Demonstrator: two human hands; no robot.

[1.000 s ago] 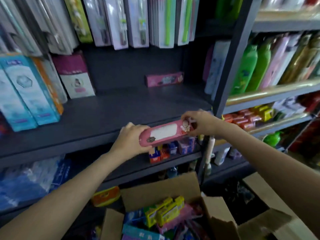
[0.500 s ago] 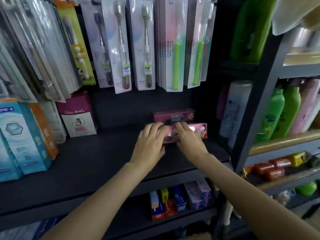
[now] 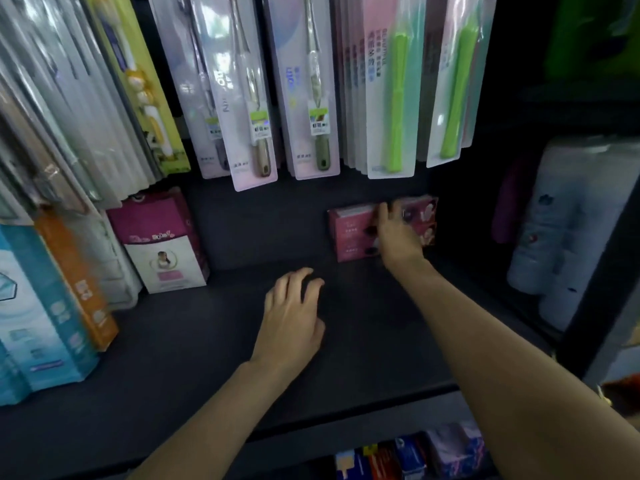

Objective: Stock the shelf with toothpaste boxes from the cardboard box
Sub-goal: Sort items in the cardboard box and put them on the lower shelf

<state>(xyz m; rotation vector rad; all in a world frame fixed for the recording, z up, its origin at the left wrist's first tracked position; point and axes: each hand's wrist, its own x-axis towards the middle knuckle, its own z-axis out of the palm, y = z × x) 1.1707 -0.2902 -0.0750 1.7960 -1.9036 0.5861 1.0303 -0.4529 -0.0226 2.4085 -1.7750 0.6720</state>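
Hanging toothbrush packs (image 3: 308, 98) dangle above both hands, their lower ends just over the pink toothpaste boxes (image 3: 353, 233). Left of the left hand stand a magenta-and-white carton (image 3: 162, 247) and tall blue and orange cartons (image 3: 52, 306); white bottles (image 3: 571, 237) stand right of the right hand. The right hand (image 3: 398, 237) lies flat against the front of the pink boxes at the back of the dark shelf (image 3: 207, 341), fingers straight. The left hand (image 3: 294, 317) hovers relaxed over the shelf, holding nothing. Two pink boxes are stacked
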